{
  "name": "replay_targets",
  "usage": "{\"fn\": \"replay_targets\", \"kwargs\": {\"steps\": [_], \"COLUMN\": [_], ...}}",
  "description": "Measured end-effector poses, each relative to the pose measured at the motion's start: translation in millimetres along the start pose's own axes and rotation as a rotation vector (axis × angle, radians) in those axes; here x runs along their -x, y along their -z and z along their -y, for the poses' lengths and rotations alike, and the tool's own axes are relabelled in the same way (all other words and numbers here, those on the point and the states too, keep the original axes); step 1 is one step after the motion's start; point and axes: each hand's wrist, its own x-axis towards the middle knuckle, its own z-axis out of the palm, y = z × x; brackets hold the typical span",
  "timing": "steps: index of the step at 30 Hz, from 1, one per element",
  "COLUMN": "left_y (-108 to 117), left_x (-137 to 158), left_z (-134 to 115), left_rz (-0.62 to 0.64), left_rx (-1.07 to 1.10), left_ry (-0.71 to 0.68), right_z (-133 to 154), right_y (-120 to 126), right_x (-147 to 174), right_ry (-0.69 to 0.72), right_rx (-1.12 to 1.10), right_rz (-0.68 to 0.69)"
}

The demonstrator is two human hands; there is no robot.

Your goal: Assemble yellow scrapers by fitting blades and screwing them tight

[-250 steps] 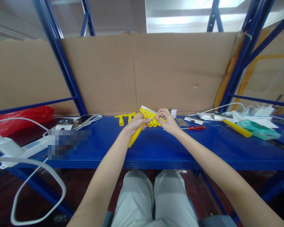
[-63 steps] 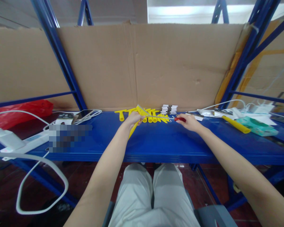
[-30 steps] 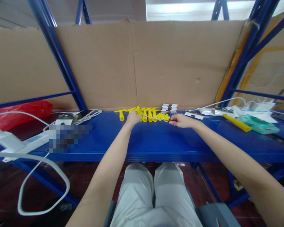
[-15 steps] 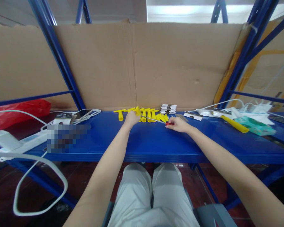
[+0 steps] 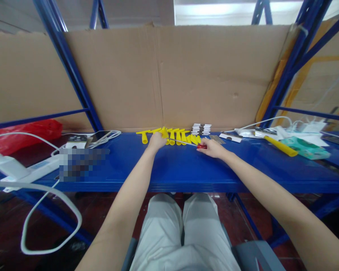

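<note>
My left hand (image 5: 157, 140) is closed on a yellow T-shaped scraper (image 5: 165, 131), held just over the blue tabletop. In my right hand (image 5: 213, 148) is a screwdriver with a red handle (image 5: 202, 146). Its long metal shaft (image 5: 183, 142) points left, and the tip reaches the scraper in my left hand; the exact contact is too small to make out. Behind and beside my hands stands a row of several more yellow scrapers (image 5: 178, 137). Small yellow pieces (image 5: 192, 139) lie between that row and my right hand.
White packets (image 5: 201, 129) are stacked at the back, with thin metal strips (image 5: 217, 139) nearby. To the right lie a yellow handle (image 5: 281, 146) and a green packet (image 5: 306, 148). Power strip (image 5: 42, 169), cables and a red bag (image 5: 28, 133) occupy the left. Cardboard (image 5: 197, 75) closes the back.
Both hands keep nearly the same place and hold. The red screwdriver handle looks slightly turned in my right hand. The whole view has shifted slightly.
</note>
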Motion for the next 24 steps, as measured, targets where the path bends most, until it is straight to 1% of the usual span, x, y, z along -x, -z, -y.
{"fn": "replay_targets", "kwargs": {"steps": [2,7,10,14,18,21,24], "left_y": [0.7,0.9,0.3,-0.1,0.2,0.5,0.7], "left_x": [-0.2,-0.2,0.2,0.9,1.5,1.2,1.3], "left_z": [-0.5,-0.8,-0.6,-0.9,-1.4,-1.5,-1.6], "left_rz": [-0.009,0.015,0.007,0.021,0.019,0.042,0.046], "left_rx": [-0.048,-0.042,-0.057,-0.052,-0.05,-0.047,-0.048], "left_ry": [-0.007,-0.013,-0.019,-0.028,-0.02,-0.006,-0.011], "right_z": [0.9,2.3,0.7,-2.0,-1.6,-0.2,-0.3], "right_y": [1.5,3.1,0.7,1.0,5.2,6.3,4.2], "right_x": [0.3,-0.8,-2.1,-2.2,-0.8,-0.5,-0.8], "right_ry": [0.01,0.018,-0.008,-0.042,-0.002,0.001,0.002], "right_rx": [0.015,-0.044,-0.086,-0.064,-0.025,-0.004,-0.059], "right_rz": [0.001,0.032,0.005,-0.012,0.028,0.069,0.068]}}
